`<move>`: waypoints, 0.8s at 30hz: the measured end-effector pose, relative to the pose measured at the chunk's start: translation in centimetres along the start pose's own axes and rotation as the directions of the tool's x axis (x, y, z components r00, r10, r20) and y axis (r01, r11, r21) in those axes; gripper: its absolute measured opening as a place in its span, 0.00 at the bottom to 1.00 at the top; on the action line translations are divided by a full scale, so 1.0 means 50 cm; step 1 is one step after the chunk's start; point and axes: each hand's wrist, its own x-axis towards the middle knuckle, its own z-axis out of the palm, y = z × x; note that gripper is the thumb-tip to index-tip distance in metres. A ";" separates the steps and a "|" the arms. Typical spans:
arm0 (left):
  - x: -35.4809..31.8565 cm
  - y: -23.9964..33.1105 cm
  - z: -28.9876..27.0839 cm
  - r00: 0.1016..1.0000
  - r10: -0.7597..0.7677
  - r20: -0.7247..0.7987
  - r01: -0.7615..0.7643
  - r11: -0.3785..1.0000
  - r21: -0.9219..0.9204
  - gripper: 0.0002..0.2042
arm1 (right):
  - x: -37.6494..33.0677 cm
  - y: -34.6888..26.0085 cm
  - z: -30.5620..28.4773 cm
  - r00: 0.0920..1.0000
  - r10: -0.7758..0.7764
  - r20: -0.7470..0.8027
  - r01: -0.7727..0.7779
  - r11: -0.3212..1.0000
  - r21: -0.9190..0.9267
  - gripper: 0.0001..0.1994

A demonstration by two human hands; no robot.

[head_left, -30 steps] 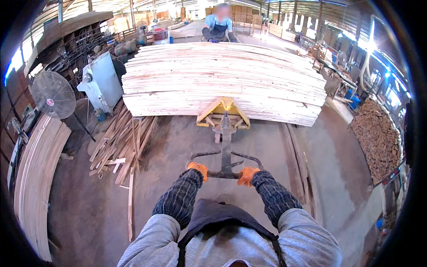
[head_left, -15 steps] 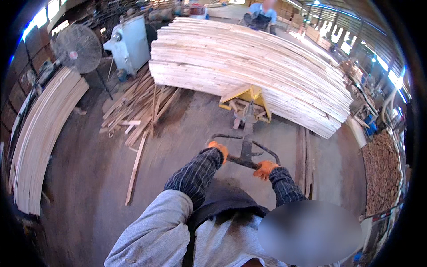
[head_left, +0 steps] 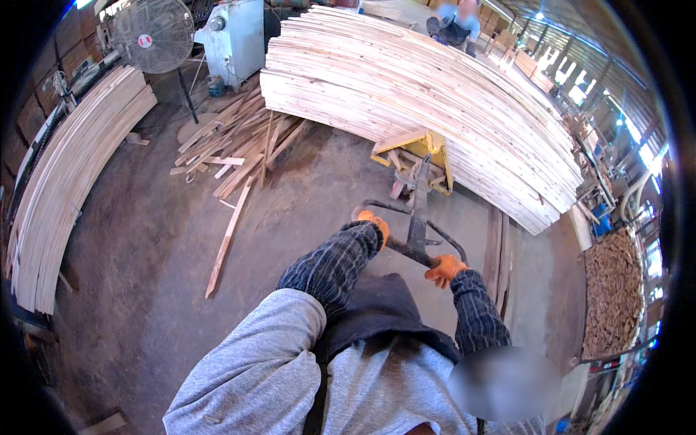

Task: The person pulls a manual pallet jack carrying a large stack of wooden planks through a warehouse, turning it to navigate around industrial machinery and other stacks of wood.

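Orange gloves cover both my hands, which grip the dark loop handle point(head_left: 413, 250) of a pallet jack. My left hand point(head_left: 375, 227) is wrapped round the handle's left side, and my right hand point(head_left: 446, 271) is closed on its right end. Beyond the handle, the jack's yellow body point(head_left: 444, 168) meets the near side of a long stack of pale boards point(head_left: 420, 94). Its forks are hidden from view. Dark striped sleeves cover my forearms.
Loose wood strips point(head_left: 239, 148) lie left of the jack, one stretching toward me. Further left are another board stack point(head_left: 80, 174), a pedestal fan point(head_left: 152, 36) and a pale machine cabinet point(head_left: 235, 47). A person point(head_left: 457, 29) is behind the large stack. Wood scraps point(head_left: 612, 293) fill the right side.
The view has turned slightly, so the left and middle of the scene sit higher and further right. Both hands keep their grip on the handle, and the jack stays against the stack.
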 end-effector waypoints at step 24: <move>-0.366 0.096 0.184 0.998 0.039 -0.039 -0.038 0.999 0.013 0.20 | -0.314 0.044 0.314 0.999 -0.026 0.020 0.025 0.998 0.066 0.11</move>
